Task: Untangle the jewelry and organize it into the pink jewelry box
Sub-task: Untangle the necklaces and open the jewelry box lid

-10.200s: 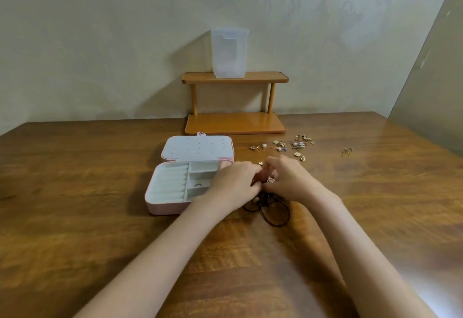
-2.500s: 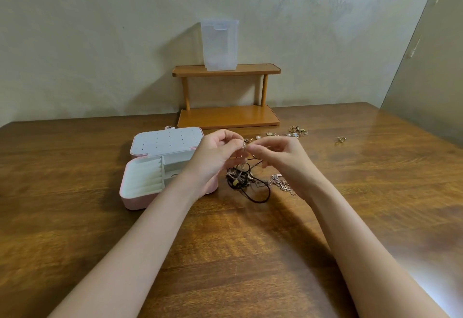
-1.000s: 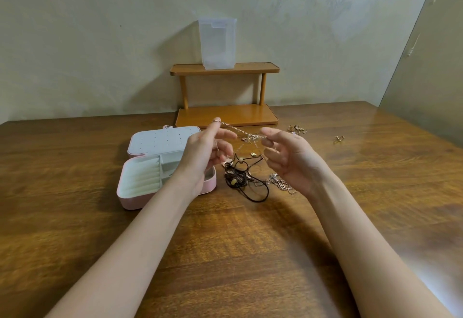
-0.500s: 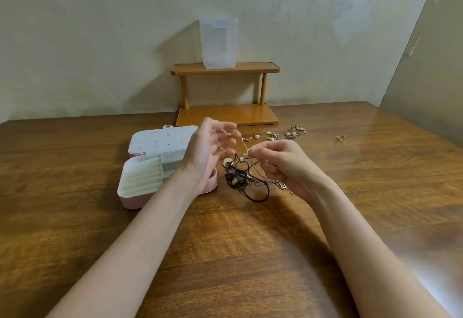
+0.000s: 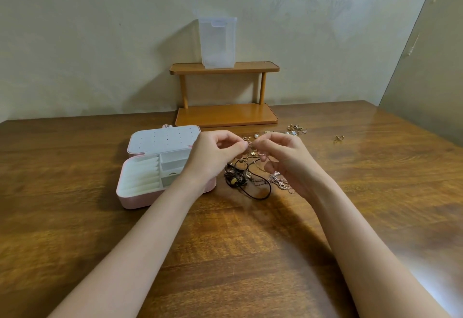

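The pink jewelry box (image 5: 136,200) lies open on the table, its white lid (image 5: 162,139) flat behind it and a ring in one compartment. To its right lies a tangle of black cord and chains (image 5: 246,176). Above the tangle, my left hand (image 5: 216,157) and my right hand (image 5: 284,160) meet fingertip to fingertip, both pinching a thin gold chain (image 5: 253,151) that hangs down into the pile. A rose-gold chain (image 5: 281,182) lies under my right palm.
Several small earrings and charms (image 5: 295,129) lie scattered behind my hands, one piece (image 5: 338,138) apart to the right. A wooden two-tier shelf (image 5: 225,114) stands at the wall with a clear plastic container (image 5: 217,42) on top. The wooden table (image 5: 250,255) spreads wide in front.
My hands stretched the chain apart a second ago, then came back together. Now both pinch it at one spot above the tangle.
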A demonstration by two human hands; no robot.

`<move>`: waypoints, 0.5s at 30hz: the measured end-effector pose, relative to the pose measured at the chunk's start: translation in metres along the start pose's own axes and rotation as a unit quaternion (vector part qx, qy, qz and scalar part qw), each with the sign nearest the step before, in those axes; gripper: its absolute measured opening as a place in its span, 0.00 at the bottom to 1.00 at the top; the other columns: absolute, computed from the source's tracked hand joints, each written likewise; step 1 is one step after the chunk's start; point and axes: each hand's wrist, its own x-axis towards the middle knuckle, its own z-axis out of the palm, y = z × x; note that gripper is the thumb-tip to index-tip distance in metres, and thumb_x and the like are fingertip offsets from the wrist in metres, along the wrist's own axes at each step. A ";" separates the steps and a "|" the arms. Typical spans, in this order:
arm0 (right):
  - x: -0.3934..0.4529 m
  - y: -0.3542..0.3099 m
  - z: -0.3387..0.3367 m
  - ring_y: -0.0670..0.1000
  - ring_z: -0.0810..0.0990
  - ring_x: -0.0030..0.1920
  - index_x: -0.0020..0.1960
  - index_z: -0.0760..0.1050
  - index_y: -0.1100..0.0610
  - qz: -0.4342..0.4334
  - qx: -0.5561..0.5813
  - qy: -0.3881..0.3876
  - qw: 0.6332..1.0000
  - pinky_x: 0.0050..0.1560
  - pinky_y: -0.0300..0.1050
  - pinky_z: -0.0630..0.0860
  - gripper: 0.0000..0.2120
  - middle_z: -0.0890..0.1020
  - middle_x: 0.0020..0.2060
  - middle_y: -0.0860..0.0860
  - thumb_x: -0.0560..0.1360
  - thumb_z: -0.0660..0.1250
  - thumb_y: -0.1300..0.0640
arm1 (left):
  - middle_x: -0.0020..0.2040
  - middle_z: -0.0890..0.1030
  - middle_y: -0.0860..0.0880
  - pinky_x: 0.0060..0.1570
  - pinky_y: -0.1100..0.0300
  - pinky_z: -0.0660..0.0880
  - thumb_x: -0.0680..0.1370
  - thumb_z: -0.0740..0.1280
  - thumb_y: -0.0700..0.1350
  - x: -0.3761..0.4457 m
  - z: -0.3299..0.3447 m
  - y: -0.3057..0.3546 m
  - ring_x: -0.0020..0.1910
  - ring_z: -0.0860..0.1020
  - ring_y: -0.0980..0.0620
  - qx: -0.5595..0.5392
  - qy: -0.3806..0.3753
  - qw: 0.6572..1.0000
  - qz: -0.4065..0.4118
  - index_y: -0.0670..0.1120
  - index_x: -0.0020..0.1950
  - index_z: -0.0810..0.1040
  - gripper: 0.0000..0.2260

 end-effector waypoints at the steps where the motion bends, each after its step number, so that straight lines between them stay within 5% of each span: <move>1: 0.001 -0.001 0.000 0.45 0.70 0.32 0.40 0.77 0.61 0.000 0.014 0.002 1.000 0.28 0.36 0.67 0.06 0.76 0.34 0.51 0.75 0.65 0.64 | 0.38 0.82 0.50 0.37 0.69 0.75 0.75 0.69 0.40 0.000 0.000 0.001 0.39 0.79 0.57 -0.022 -0.001 1.000 -0.016 0.47 0.41 0.81 0.04; 5: 0.003 0.000 0.002 0.46 0.71 0.33 0.38 0.74 0.60 0.023 0.121 -0.001 0.992 0.29 0.38 0.69 0.09 0.73 0.34 0.52 0.77 0.61 0.65 | 0.36 0.81 0.48 0.41 0.65 0.77 0.77 0.65 0.39 0.002 -0.002 0.004 0.38 0.79 0.55 -0.182 0.000 0.976 -0.115 0.43 0.41 0.78 0.05; 9: 0.002 0.000 0.006 0.47 0.72 0.33 0.38 0.74 0.61 0.043 0.100 -0.021 0.994 0.30 0.38 0.72 0.09 0.74 0.33 0.53 0.76 0.61 0.66 | 0.35 0.78 0.48 0.48 0.59 0.77 0.76 0.64 0.39 0.002 -0.008 0.010 0.37 0.78 0.53 -0.433 -0.063 0.882 -0.174 0.42 0.41 0.75 0.04; 15: 0.007 0.002 0.002 0.48 0.73 0.32 0.40 0.71 0.62 0.110 0.234 0.070 0.964 0.32 0.37 0.76 0.04 0.75 0.34 0.54 0.75 0.62 0.66 | 0.29 0.70 0.50 0.51 0.59 0.74 0.74 0.64 0.37 -0.001 -0.011 0.013 0.28 0.72 0.56 -0.487 -0.102 0.851 -0.170 0.44 0.38 0.71 0.06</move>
